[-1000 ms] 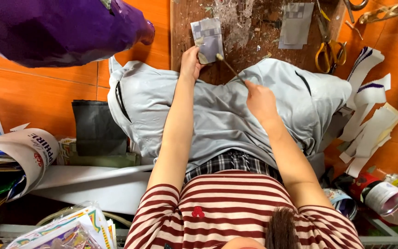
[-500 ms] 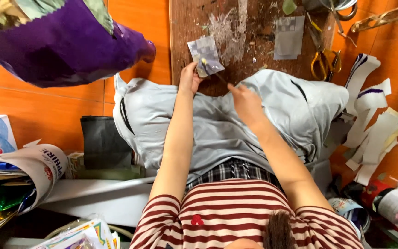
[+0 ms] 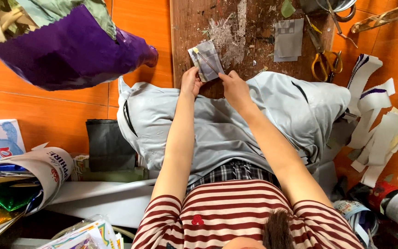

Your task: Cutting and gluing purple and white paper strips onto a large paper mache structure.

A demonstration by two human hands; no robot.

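Grey foil sheet (image 3: pixel 207 61), small and roughly square, lies on the near edge of the wooden board (image 3: pixel 190 27), which serves as landmark for all positions below. The left hand (image 3: pixel 190 82) pinches the sheet's near-left corner between thumb and fingers, apparently to pin it flat against the board so that it does not slide. The right hand (image 3: pixel 235 90) is closed around a thin stick-like tool (image 3: pixel 204 59); the tool runs diagonally across the sheet, its tip toward the sheet's far-left corner, a hold that would let the tip press or spread along the surface. What the tool is cannot be told.

Both forearms reach over the grey-trousered lap (image 3: pixel 217 124), just in front of the board's near edge, so the work sits close to the body. A pale smear of residue (image 3: pixel 229 32) marks the board just beyond the sheet. A second grey sheet (image 3: pixel 287 40) lies farther out on the board's right part. Yellow-handled scissors (image 3: pixel 324 62) rest at the board's right edge, within reach of the right hand. Curled paper strips (image 3: pixel 374 115) lie on the orange floor (image 3: pixel 134 27) well right of the board; a purple bag (image 3: pixel 70 46) lies to its left.
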